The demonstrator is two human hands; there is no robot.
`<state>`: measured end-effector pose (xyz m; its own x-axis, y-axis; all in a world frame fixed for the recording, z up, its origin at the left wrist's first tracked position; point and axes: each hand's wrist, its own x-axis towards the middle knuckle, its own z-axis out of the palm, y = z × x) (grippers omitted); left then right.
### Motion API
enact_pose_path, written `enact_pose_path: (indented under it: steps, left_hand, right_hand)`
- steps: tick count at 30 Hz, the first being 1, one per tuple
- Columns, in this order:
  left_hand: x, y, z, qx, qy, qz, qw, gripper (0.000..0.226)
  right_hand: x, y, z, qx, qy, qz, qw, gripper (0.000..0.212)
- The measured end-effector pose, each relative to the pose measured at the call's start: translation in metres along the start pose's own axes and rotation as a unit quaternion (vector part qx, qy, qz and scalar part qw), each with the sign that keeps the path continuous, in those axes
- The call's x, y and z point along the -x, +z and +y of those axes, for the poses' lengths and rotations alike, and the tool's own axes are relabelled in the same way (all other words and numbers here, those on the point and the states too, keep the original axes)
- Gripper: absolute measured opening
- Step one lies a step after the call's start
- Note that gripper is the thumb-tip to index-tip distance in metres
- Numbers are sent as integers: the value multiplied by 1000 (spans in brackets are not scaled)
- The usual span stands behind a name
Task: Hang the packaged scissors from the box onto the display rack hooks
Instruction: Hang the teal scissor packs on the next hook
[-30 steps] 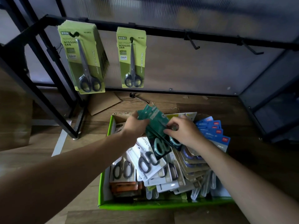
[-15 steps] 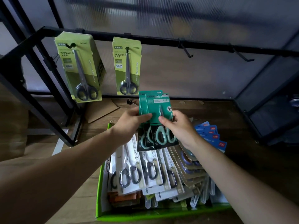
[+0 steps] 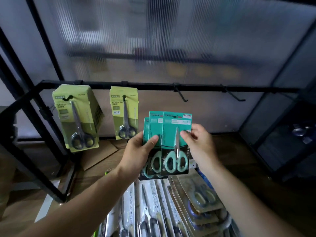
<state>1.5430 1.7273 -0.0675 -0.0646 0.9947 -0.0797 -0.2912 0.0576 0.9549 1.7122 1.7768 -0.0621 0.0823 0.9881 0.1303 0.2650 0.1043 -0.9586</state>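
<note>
In the head view, the black metal rail of the display rack carries four hooks. The hook nearest the rail's left end holds a thick stack of olive-green carded scissors with black handles, and the next hook toward the middle holds a thinner stack of the same kind. The two bare black hooks on the right half of the rail have nothing on them. In front of the rail and below it, between the second stack and the first bare hook, the person holds up a small fan of teal carded scissors with mint handles. These packs are not on any hook yet. The left hand grips the fan with its thumb curled across the front. The right hand pinches the right edge of the front card. Below the hands, many white and brown packaged scissors lie in the box, which shows only a sliver of green edge. The task seems to be in an early or middle part: two hooks are filled, and the teal packs and the box's contents are left to hang.
</note>
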Motion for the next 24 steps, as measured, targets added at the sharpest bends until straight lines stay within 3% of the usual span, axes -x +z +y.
enact_pose_path:
  steps: [4, 9, 24]
  left_hand:
    - [-14, 3, 9, -18, 25, 51, 998, 20]
    - [-21, 5, 8, -43, 40, 103, 993, 21]
    - [-22, 10, 13, -23, 42, 74, 996, 19]
  right_hand:
    - [-28, -14, -13, -28, -35, 55, 997, 14]
    - [-46, -16, -12, 17, -25, 58, 998, 9]
    - [-112, 15, -11, 84, 3, 55, 995, 15]
